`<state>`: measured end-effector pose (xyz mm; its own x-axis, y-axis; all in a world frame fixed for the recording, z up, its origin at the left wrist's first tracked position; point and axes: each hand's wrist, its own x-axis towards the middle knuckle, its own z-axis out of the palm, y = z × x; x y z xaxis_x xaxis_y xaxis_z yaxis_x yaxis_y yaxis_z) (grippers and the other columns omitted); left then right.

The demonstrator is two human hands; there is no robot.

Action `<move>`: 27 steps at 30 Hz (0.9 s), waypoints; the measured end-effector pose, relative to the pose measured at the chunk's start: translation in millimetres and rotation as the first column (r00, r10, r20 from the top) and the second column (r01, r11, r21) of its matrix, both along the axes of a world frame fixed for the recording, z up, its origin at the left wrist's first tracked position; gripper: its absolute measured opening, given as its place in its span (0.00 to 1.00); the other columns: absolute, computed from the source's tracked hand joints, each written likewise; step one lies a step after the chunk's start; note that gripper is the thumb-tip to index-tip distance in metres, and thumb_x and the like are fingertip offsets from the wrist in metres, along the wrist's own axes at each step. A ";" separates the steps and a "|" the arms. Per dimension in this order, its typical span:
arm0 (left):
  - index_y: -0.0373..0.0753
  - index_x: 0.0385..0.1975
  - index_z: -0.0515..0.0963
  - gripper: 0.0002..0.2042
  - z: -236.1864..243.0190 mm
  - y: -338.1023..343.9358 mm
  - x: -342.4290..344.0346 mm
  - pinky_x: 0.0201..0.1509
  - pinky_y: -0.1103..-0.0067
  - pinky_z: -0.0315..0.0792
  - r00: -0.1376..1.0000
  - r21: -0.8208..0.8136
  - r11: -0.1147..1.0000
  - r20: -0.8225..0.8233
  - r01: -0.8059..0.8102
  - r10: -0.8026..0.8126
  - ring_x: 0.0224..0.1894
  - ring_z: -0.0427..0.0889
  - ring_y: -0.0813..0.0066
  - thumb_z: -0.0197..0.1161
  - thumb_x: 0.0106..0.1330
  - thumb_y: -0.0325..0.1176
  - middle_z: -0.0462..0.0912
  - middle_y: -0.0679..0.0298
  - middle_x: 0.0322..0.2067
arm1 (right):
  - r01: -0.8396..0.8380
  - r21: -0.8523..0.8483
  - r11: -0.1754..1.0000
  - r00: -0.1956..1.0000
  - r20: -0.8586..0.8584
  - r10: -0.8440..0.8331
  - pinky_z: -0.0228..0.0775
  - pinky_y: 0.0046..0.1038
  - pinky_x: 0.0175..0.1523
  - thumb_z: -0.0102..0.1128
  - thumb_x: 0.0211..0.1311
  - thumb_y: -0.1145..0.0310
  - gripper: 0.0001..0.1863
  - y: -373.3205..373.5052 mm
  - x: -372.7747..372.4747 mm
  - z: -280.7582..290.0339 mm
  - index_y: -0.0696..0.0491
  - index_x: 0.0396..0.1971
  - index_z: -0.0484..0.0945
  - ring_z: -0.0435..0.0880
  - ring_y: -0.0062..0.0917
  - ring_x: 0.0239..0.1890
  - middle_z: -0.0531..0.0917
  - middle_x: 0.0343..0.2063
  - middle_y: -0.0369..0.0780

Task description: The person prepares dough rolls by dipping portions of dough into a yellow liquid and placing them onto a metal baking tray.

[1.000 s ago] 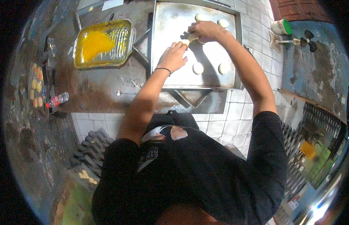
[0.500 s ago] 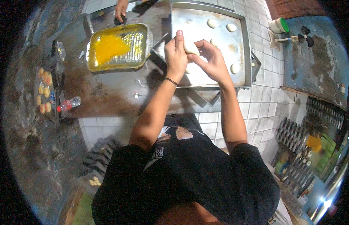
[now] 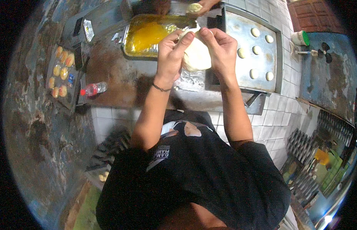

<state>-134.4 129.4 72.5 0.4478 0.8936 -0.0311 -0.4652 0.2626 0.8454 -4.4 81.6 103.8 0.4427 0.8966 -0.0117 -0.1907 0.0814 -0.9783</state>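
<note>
Dough, 1 large pale piece (image 3: 197, 57): soft-edged, held up between 2 bare hands over a metal table (image 3: 124, 76), in the view between a shallow dish and a baking tray, overlapping the dish's near right corner. Left hand (image 3: 170, 53): on the dough's left edge, thumb laid along it, the other fingers bent in behind; dough pinched between them, fingertips hidden. Right hand (image 3: 221, 48): on the upper right edge, thumb pressing, fingers folded together behind, likewise pinching; those tips are hidden too. Bracelet (image 3: 162, 89), dark, 1, on the left wrist. Shallow dish (image 3: 142, 57): 1, rectangular, with yellow liquid (image 3: 147, 33) pooled mostly at its left. Baking tray (image 3: 275, 61): 1, metal, rimmed, on the right, bearing 6 round dough balls (image 3: 257, 50), all well apart from the hands. Co-worker's hand (image 3: 204, 7): 1, at the far edge, with a small pale lump (image 3: 194, 7) at its fingers (too small to tell how it is gripped). Bottle (image 3: 94, 89): 1, clear with red cap, lying at the table's left end. Tray of golden buns (image 3: 67, 100): 1, dark, beyond the bottle. Bucket (image 3: 299, 38): 1, white, green-lidded, far right, near a dark-bladed fan (image 3: 325, 53).
</note>
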 end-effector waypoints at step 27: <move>0.33 0.47 0.81 0.12 -105.1 36.1 -194.2 0.25 0.86 0.70 0.779 -0.145 0.989 -0.624 -0.036 -0.063 0.29 0.79 0.83 0.69 0.65 0.26 0.88 0.62 0.40 | 0.017 -0.403 0.915 0.401 0.841 0.363 0.76 0.49 0.51 0.57 0.64 0.76 0.20 -11.9 7.1 -231.3 0.54 0.56 0.74 0.81 0.55 0.50 0.80 0.48 0.55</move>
<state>-328.5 165.5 -32.5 0.2971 0.8511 -0.4328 0.1579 0.4033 0.9014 2.7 69.7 -127.5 0.2036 0.9790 0.0067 0.8211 -0.1670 -0.5458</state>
